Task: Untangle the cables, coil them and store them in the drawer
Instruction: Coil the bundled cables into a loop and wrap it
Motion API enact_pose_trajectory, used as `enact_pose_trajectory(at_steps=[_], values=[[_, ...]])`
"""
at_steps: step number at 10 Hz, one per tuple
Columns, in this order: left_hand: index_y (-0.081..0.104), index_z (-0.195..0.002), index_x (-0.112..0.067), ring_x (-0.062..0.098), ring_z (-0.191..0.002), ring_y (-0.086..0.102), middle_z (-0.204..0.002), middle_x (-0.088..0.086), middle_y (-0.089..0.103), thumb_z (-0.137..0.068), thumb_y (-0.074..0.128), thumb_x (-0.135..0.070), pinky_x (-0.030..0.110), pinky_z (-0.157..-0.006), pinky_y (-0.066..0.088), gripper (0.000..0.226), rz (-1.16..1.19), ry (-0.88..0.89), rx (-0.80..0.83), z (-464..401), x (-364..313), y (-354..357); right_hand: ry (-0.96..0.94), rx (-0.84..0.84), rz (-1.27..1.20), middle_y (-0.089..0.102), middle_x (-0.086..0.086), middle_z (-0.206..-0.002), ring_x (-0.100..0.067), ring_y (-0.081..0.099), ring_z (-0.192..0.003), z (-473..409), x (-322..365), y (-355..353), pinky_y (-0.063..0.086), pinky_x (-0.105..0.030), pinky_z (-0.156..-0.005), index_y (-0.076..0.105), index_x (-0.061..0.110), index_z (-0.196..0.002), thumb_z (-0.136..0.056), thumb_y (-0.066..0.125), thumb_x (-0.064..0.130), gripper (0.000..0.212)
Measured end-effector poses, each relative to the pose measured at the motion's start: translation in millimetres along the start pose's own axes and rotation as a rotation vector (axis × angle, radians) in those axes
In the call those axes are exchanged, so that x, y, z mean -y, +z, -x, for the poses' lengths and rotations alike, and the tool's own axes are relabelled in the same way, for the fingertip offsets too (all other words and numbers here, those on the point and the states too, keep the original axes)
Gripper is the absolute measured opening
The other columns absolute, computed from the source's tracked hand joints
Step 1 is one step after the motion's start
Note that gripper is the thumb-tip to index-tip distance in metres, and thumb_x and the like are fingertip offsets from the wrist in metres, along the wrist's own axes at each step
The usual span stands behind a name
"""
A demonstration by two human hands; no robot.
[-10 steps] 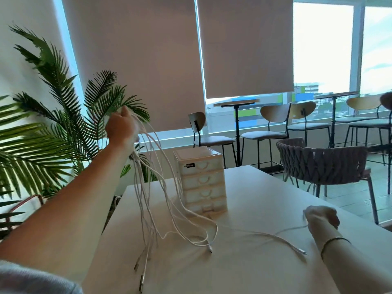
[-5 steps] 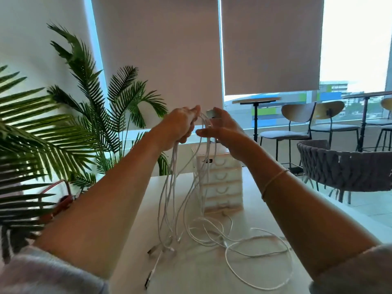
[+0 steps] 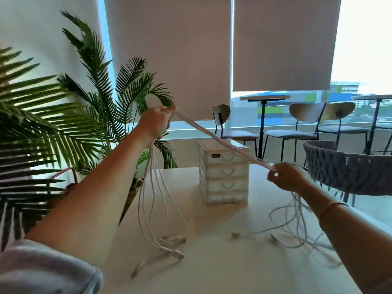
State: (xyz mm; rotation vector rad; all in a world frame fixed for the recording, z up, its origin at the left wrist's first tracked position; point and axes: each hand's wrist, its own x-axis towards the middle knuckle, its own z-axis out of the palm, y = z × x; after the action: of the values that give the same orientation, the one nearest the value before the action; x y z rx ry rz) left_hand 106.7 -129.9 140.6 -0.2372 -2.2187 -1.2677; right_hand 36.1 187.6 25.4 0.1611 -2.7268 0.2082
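A bundle of white cables (image 3: 216, 137) stretches taut between my two hands, above the table. My left hand (image 3: 156, 122) is raised at upper left and grips the bundle; several cable ends hang from it down to the tabletop, their plugs lying near the front. My right hand (image 3: 285, 177) is lower on the right and pinches the other end of the stretched bundle, with loose loops of cable trailing under it onto the table. A small white drawer unit (image 3: 224, 175) with several shut drawers stands at the middle of the white table (image 3: 212, 262), behind the stretched cables.
A large palm plant (image 3: 70, 115) fills the left side, close to my left arm. A grey woven chair (image 3: 347, 168) stands at the table's right edge. Café tables and chairs (image 3: 305, 122) line the window behind.
My hands, which were close together above the drawer unit, have pulled apart: the left up and left, the right down and right, stretching the cables taut between them.
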Motion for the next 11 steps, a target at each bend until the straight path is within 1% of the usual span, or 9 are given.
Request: enact_pose_trajectory(at_steps=[1, 3, 4, 5, 6, 7, 8, 9, 11], values=[[0.045, -0.064, -0.017, 0.005, -0.032, 0.034, -0.037, -0.008, 0.04, -0.098, 0.04, -0.035, 0.026, -0.047, 0.026, 0.039, -0.065, 0.007, -0.022, -1, 3, 8, 0.111, -0.162, 0.212, 0.068, -0.002, -0.102, -0.022, 0.064, -0.096, 3, -32, -5, 0.049, -0.033, -0.084, 0.063, 0.021, -0.105, -0.092, 0.047, 0.031, 0.023], [0.042, -0.063, -0.018, 0.012, -0.042, 0.033, -0.056, 0.0, 0.035, -0.099, 0.035, -0.037, 0.023, -0.044, 0.027, 0.041, -0.074, -0.052, -0.198, -6, 8, -17, 0.376, 0.104, 0.497, 0.067, 0.007, -0.102, -0.013, 0.062, -0.101, 41, -118, 9, 0.032, -0.036, -0.095, 0.061, 0.025, -0.092, -0.084, 0.052, 0.031, 0.014], [0.044, -0.068, -0.017, 0.009, -0.039, 0.031, -0.056, -0.001, 0.034, -0.099, 0.035, -0.035, 0.023, -0.042, 0.027, 0.038, -0.023, -0.07, -0.077, 1, 5, -14, 0.483, 0.302, 0.478, 0.061, 0.005, -0.122, -0.016, 0.053, -0.116, 44, -113, 16, 0.034, -0.039, -0.1, 0.059, 0.026, -0.109, -0.082, 0.061, 0.042, 0.032], [0.058, -0.095, -0.007, 0.014, -0.049, 0.034, -0.059, 0.0, 0.036, -0.1, 0.034, -0.032, 0.026, -0.048, 0.029, 0.035, -0.2, -0.024, 0.019, 1, -4, 16, 0.396, 0.581, 0.349, 0.05, -0.004, -0.137, -0.031, 0.044, -0.126, 17, -96, 35, 0.034, -0.052, -0.106, 0.051, 0.016, -0.128, -0.048, 0.082, 0.059, 0.097], [0.056, -0.112, 0.007, 0.024, -0.071, 0.048, -0.071, 0.005, 0.051, -0.099, 0.038, -0.033, 0.027, -0.063, 0.034, 0.047, -0.32, -0.032, 0.029, -3, -10, 43, 0.159, 0.62, 0.012, 0.056, -0.004, -0.126, -0.019, 0.054, -0.114, 12, -8, -13, 0.042, -0.026, -0.099, 0.037, 0.004, -0.139, -0.066, 0.082, 0.036, 0.092], [0.057, -0.11, 0.007, 0.035, -0.1, 0.056, -0.106, 0.023, 0.061, -0.099, 0.037, -0.032, 0.024, -0.072, 0.033, 0.045, -0.367, 0.002, 0.133, 7, -24, 66, -0.068, 0.187, -0.694, 0.051, -0.007, -0.133, -0.019, 0.051, -0.114, -10, 48, -46, 0.04, -0.024, -0.094, 0.038, 0.007, -0.139, -0.086, 0.063, 0.019, 0.06], [0.06, -0.105, 0.002, 0.029, -0.089, 0.056, -0.093, 0.019, 0.061, -0.1, 0.035, -0.032, 0.026, -0.067, 0.035, 0.043, -0.365, 0.096, 0.213, 19, -26, 85, -0.173, -0.057, -1.323, 0.065, -0.009, -0.111, -0.015, 0.061, -0.094, -7, 108, -68, 0.045, -0.028, -0.089, 0.057, 0.004, -0.118, -0.099, 0.038, 0.032, 0.039], [0.058, -0.08, -0.016, 0.014, -0.067, 0.048, -0.068, -0.004, 0.05, -0.099, 0.037, -0.03, 0.016, -0.055, 0.035, 0.032, -0.298, 0.081, 0.265, 23, -25, 91, -0.107, -0.022, -1.275, 0.055, 0.004, -0.043, -0.009, 0.05, -0.039, -8, 128, -66, 0.044, -0.023, -0.048, 0.061, 0.013, -0.067, -0.096, 0.033, 0.05, 0.054], [0.051, -0.063, -0.017, -0.001, -0.033, 0.041, -0.055, -0.004, 0.045, -0.096, 0.04, -0.024, 0.007, -0.036, 0.028, 0.035, -0.227, 0.062, 0.423, 31, -16, 86, -0.195, -0.254, -0.452, 0.06, -0.006, -0.065, -0.023, 0.059, -0.073, -9, 116, -60, 0.046, -0.033, -0.07, 0.065, 0.011, -0.061, -0.092, 0.044, 0.049, 0.053]])
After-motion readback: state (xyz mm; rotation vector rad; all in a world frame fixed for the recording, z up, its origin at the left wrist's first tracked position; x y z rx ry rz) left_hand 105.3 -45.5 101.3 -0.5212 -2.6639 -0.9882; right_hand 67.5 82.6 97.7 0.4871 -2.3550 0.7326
